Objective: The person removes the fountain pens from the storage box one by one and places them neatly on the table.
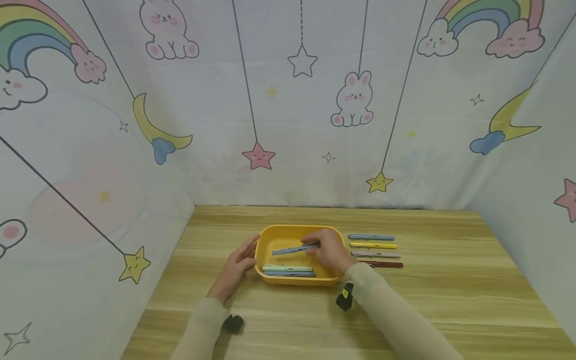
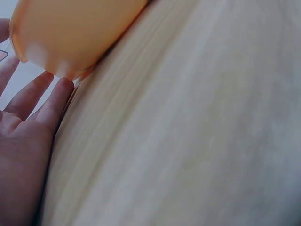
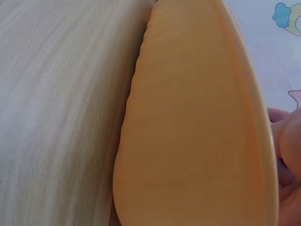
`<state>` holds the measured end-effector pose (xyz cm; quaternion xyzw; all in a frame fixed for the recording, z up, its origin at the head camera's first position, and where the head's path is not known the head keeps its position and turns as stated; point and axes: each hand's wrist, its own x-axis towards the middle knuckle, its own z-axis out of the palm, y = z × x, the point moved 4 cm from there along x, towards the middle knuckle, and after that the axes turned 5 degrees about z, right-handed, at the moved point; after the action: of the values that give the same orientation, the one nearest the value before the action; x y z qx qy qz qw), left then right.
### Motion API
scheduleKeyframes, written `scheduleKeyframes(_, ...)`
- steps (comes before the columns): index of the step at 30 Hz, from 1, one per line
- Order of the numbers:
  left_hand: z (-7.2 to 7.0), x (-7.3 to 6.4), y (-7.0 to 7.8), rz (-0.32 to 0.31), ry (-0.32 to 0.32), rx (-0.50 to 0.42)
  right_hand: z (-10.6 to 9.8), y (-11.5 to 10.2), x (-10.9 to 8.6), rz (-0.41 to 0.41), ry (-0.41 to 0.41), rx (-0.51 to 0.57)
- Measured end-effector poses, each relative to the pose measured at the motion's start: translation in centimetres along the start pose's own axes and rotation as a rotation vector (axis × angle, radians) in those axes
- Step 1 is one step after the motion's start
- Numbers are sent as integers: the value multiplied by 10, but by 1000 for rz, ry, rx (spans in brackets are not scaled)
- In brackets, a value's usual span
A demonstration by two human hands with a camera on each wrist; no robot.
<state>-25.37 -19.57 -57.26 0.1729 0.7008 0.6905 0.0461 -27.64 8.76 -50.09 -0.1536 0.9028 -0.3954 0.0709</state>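
A yellow plastic basket [image 1: 297, 282] sits on the table, its outer wall [image 3: 188, 117] filling much of the right wrist view. My right hand [image 1: 333, 252] reaches over its right side and pinches a blue capped pen [image 1: 288, 250], held slightly tilted above the basket's floor. Lower in the basket lie a pale green pen [image 1: 288, 269] and another blue pen [image 1: 294, 274], side by side along the near wall. With fingers extended, my left hand [image 1: 235, 267] touches the basket's left side; in the left wrist view those fingers [image 2: 56, 103] rest against the wall.
Right of the basket, several pens lie in a stacked row: a blue pen [image 1: 373, 237], a yellow pen [image 1: 375, 245], a greyish-pink pen [image 1: 378, 255] and a dark red pen [image 1: 389, 264]. Cartoon-printed cloth [image 1: 297, 185] encloses the wooden table [image 1: 450, 300] behind and on both sides.
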Motion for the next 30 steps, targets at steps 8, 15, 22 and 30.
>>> scheduleKeyframes(8, 0, 0, -1, -15, 20, -5, -7, 6, -4, -25, 77, 38)
scheduleKeyframes(15, 0, 0, -1, 4, 12, -1, -20, 7, -13, -37, 155, 66)
scheduleKeyframes(22, 0, 0, 1, 3, -1, -6, -32, 10, -19, -121, 218, 66)
scheduleKeyframes(30, 0, -1, 0, -8, 8, -4, -41, 20, -29, -149, 279, 144)
